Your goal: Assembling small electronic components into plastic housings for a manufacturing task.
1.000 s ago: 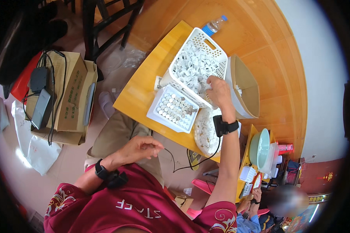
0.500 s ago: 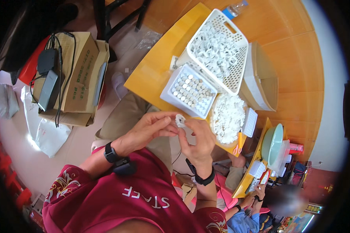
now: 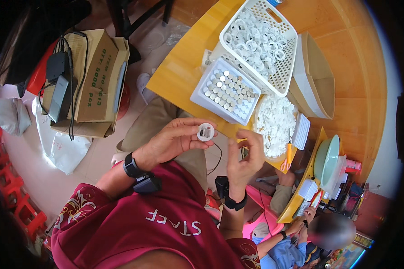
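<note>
In my left hand (image 3: 177, 140), a small white round plastic casing (image 3: 205, 133) is pinched between thumb and fingers. Its open face is turned up and shows metal parts inside. My right hand (image 3: 247, 154) is apart from it, to the right, with fingers curled and the thumb close to them; whether anything small sits in that pinch is hidden. Just beyond my hands, on the yellow table, stands a translucent tub (image 3: 197, 95) with rows of silver button cells (image 3: 229, 92). Beside the tub lies a heap of small white parts (image 3: 276, 125).
A white perforated basket (image 3: 274, 85) of white round casings stands behind the tub. Orange-handled scissors (image 3: 286, 158) lie at the table's near corner. A cardboard box (image 3: 92, 80) with cables and a power bank is at left. At right sits another person (image 3: 278, 251) near a green basin (image 3: 326, 159).
My right hand has moved off the white casing, to the right. My left hand keeps hold of the casing, whose open face is now turned up.
</note>
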Demonstrator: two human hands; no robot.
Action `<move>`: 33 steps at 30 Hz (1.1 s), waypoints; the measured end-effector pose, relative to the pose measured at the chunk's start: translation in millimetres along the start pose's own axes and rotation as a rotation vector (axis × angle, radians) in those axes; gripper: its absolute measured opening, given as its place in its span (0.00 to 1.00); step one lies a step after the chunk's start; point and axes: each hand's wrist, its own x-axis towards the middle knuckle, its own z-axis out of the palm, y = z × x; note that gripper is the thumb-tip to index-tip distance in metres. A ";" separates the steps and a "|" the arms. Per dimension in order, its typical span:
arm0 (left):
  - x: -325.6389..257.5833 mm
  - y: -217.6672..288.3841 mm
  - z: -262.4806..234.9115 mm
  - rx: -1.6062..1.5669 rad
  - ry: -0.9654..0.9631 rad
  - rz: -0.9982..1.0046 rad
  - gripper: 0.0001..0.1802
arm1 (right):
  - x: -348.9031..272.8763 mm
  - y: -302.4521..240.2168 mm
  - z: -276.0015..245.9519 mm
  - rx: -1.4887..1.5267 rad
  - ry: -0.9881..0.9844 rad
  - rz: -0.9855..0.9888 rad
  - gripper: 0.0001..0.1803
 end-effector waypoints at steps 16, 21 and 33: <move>-5.7 2.3 1.7 -0.001 0.018 -0.003 0.20 | 57.1 27.3 16.8 -0.170 -0.019 0.037 0.05; -11.8 7.6 -4.9 0.005 0.017 -0.020 0.20 | 57.4 14.7 26.3 -0.216 -0.034 0.037 0.05; -17.2 8.3 -7.7 -0.005 0.046 -0.020 0.18 | 18.5 -30.0 18.0 -0.031 -0.091 -0.025 0.08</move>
